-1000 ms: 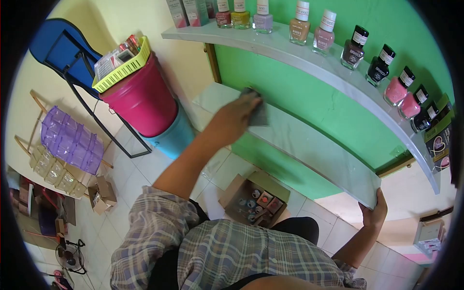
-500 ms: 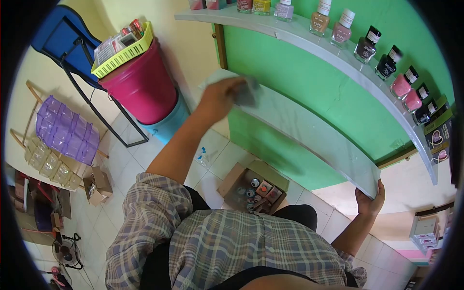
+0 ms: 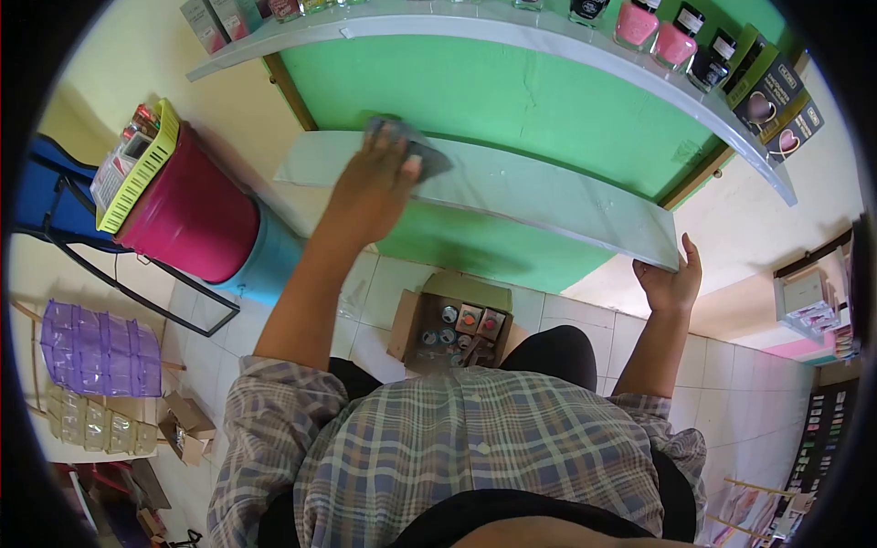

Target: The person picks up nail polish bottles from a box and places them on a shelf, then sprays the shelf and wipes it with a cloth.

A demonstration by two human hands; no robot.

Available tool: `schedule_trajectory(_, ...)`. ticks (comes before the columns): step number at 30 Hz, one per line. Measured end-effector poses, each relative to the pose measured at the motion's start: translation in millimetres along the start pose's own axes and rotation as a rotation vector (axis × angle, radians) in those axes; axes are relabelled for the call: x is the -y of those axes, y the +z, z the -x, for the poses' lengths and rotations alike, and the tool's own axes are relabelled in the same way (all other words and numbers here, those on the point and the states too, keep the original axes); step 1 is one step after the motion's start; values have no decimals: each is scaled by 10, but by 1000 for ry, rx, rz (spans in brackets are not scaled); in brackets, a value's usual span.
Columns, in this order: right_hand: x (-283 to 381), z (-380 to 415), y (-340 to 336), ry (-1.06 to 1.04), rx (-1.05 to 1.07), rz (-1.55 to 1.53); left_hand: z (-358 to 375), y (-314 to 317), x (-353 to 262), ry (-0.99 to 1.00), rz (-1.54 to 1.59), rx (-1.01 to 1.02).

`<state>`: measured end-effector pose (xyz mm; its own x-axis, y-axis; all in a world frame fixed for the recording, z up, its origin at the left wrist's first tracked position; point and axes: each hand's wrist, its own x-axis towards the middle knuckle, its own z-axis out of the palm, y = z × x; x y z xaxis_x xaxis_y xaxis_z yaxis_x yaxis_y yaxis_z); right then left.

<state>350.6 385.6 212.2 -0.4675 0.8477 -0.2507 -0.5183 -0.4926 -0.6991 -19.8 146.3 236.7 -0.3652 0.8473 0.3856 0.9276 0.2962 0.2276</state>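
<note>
My left hand (image 3: 367, 190) presses a dark grey cloth (image 3: 431, 163) onto the left part of the lower white shelf (image 3: 539, 199). The cloth shows beyond my fingertips and to their right. At the shelf's right end, my right hand (image 3: 671, 281) grips the corner from below, its thumb up beside the edge. Above, the curved upper shelf (image 3: 493, 33) carries nail polish bottles, among them a pink one (image 3: 636, 24), and dark boxes (image 3: 766, 102) at its right end.
An open cardboard box (image 3: 402, 324) of small jars and packs stands on the floor between my legs. To the left are a pink bucket (image 3: 196, 215) with a yellow basket (image 3: 142, 183) on top, a folded black frame (image 3: 137, 288) and purple hanging pockets (image 3: 100, 347).
The view has turned to the right. My left hand and the cloth now rest near the shelf's back edge, less blurred than before. My right hand remains at the shelf's right end.
</note>
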Motion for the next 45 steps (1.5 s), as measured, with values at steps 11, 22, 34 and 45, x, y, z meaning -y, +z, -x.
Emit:
schedule_trajectory(11, -34, -33, -240, 0, 158, -113, -207, 182, -691, 189, 188, 43)
schedule_trajectory(22, 97, 57, 0, 56, 156, 208, -184, 199, -472, -36, 116, -120)
schedule_trajectory(34, 39, 35, 101, -1, -71, 182, -124, 372, -1061, 222, 326, -117)
schedule_trajectory(45, -286, 419, 498, -299, -311, -177, 16, 187, -663, 262, 402, -92)
